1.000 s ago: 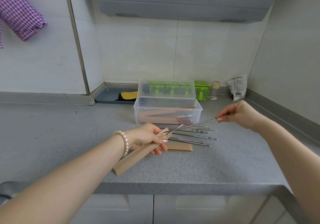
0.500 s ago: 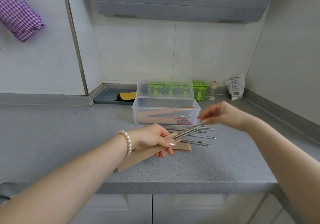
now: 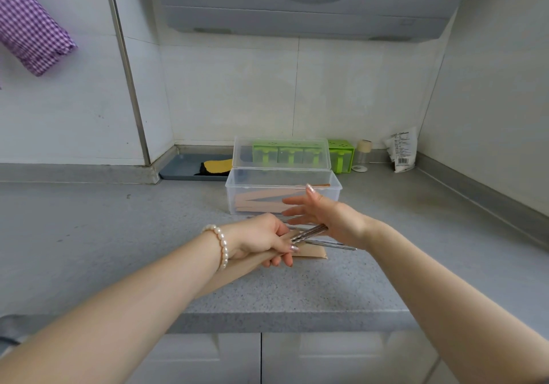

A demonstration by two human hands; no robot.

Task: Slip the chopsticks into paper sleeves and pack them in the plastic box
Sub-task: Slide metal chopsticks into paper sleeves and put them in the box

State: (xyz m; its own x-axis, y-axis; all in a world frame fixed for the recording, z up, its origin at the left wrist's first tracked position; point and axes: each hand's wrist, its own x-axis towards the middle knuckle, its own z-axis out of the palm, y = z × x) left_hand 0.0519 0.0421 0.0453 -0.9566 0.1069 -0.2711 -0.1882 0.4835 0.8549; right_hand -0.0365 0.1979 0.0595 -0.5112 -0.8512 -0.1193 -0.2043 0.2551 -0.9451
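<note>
My left hand (image 3: 261,242) grips a brown paper sleeve (image 3: 237,268) that slants down to the left under my forearm. A pair of metal chopsticks (image 3: 307,233) sticks out of the sleeve's mouth by a short length. My right hand (image 3: 323,216) has its fingers spread straight and its palm pressed against the chopsticks' outer ends. Behind the hands stands the clear plastic box (image 3: 283,192), lid open, with several filled sleeves inside. Loose chopsticks (image 3: 335,244) and another flat sleeve (image 3: 312,253) lie on the counter beneath the hands.
Green holders (image 3: 341,155), a small jar (image 3: 363,155) and a white packet (image 3: 402,150) line the back wall. A grey tray (image 3: 190,167) with a yellow-and-black item sits at back left. The counter's front edge (image 3: 297,321) runs close below my arms.
My right hand moved left, pushing the chopsticks much deeper into the sleeve; it went from pinching their ends to pressing with an open palm. The left hand kept its hold.
</note>
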